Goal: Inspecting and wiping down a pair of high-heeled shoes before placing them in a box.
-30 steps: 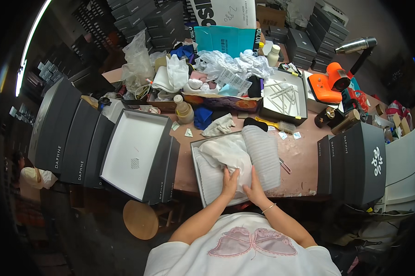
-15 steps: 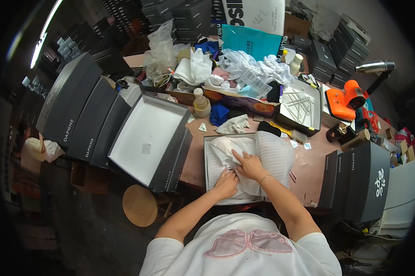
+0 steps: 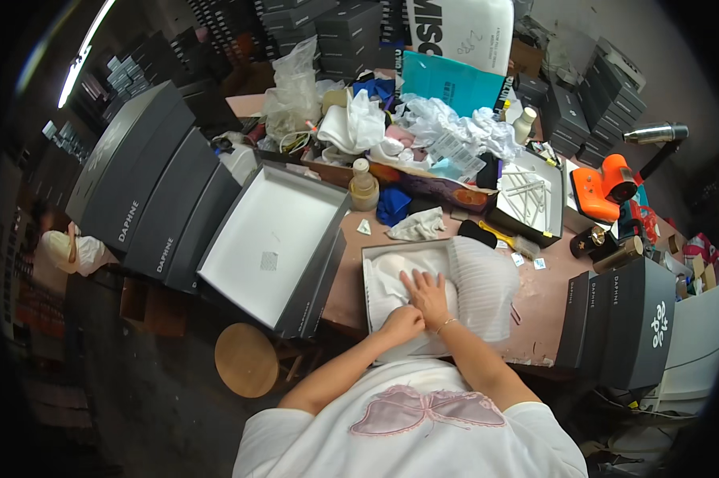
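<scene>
A shallow shoe box point(image 3: 366, 279) lies on the table in front of me, lined with white tissue paper point(image 3: 387, 269) that covers what is inside. My right hand point(image 3: 429, 299) rests flat on the paper, fingers spread. Just left of its wrist, my left hand point(image 3: 403, 323) is curled closed over the paper; what its fingers hold, if anything, is hidden. A sheet of white ribbed foam wrap point(image 3: 483, 287) drapes over the box's right side.
Left of me are an open box lid point(image 3: 256, 247) and stacked dark shoe boxes point(image 3: 148, 199). A brush point(image 3: 519, 241), a glue bottle point(image 3: 363, 187) and a crumpled cloth point(image 3: 417, 225) lie beyond. More boxes point(image 3: 626, 319) stand at right, near an orange tool point(image 3: 602, 191).
My right hand has flattened from pointing fingers to a spread palm on the paper. My left hand has moved right and curled closed beside it. The whole view has shifted slightly.
</scene>
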`<state>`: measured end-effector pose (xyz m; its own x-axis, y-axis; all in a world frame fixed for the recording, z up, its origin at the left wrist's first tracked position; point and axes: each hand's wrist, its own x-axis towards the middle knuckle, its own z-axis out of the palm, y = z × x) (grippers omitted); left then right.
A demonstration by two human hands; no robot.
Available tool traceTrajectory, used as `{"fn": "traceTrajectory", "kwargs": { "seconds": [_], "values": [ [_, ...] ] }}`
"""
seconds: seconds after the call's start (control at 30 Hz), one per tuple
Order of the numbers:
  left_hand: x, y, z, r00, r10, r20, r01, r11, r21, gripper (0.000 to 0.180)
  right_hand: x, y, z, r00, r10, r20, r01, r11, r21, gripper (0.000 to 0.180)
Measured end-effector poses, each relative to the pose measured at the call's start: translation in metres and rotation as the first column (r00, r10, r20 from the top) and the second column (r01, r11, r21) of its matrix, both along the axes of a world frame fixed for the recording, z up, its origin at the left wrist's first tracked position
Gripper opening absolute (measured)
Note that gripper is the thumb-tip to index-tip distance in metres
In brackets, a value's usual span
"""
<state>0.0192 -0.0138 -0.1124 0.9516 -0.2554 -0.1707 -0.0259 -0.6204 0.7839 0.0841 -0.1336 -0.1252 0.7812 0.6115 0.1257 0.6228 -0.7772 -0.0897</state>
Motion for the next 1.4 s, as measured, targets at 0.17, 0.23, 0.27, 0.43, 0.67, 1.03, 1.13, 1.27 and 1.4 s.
{"fn": "traceTrajectory", "kwargs": {
  "seconds": [0.17,0.23,0.27,0.43,0.67,1.03,1.13,1.27,1.4],
  "values": [
    [0.025,0.009,-0.019,0.807,0.395,-0.440,-0.590,0.576,-0.566,0.023,-0.002,-0.009,0.003,0.998,-0.007,-0.063,0.013,0.995,0.100,0.059],
    [0.044,0.004,-0.035,0.616,0.180,-0.767,-0.780,0.277,-0.561,0.031,-0.032,-0.036,0.040,0.925,0.099,-0.368,0.046,0.930,0.365,0.040],
    [0.050,-0.014,-0.028,0.595,0.173,-0.785,-0.795,0.265,-0.545,0.038,-0.051,-0.062,0.057,0.759,0.156,-0.633,0.190,0.876,0.444,0.032],
    [0.048,-0.051,-0.075,0.749,0.406,-0.524,-0.658,0.542,-0.522,0.055,-0.095,-0.206,0.071,0.323,-0.092,-0.942,0.429,0.901,0.059,0.022],
    [-0.025,-0.019,0.094,0.845,0.275,0.459,-0.103,0.926,-0.363,0.069,-0.010,-0.143,-0.046,0.955,-0.118,-0.271,0.201,0.931,0.305,0.046],
    [-0.082,-0.006,-0.025,0.995,-0.075,0.066,0.044,0.920,0.388,0.065,0.055,0.128,0.187,0.801,0.516,0.303,-0.594,0.749,0.293,0.053],
    [-0.074,-0.008,-0.022,0.987,-0.121,0.106,0.078,0.935,0.345,0.064,0.064,0.163,0.153,0.722,0.657,0.217,-0.678,0.734,0.036,0.025],
    [-0.081,0.001,-0.031,0.988,-0.073,0.139,0.015,0.927,0.375,0.060,0.047,0.115,0.205,0.794,0.587,0.159,-0.594,0.693,0.409,0.038],
    [-0.081,0.016,-0.011,0.959,0.146,0.244,-0.182,0.975,0.131,0.040,0.049,0.005,0.260,0.940,0.295,-0.170,0.057,0.358,0.932,0.050]
  ]
}}
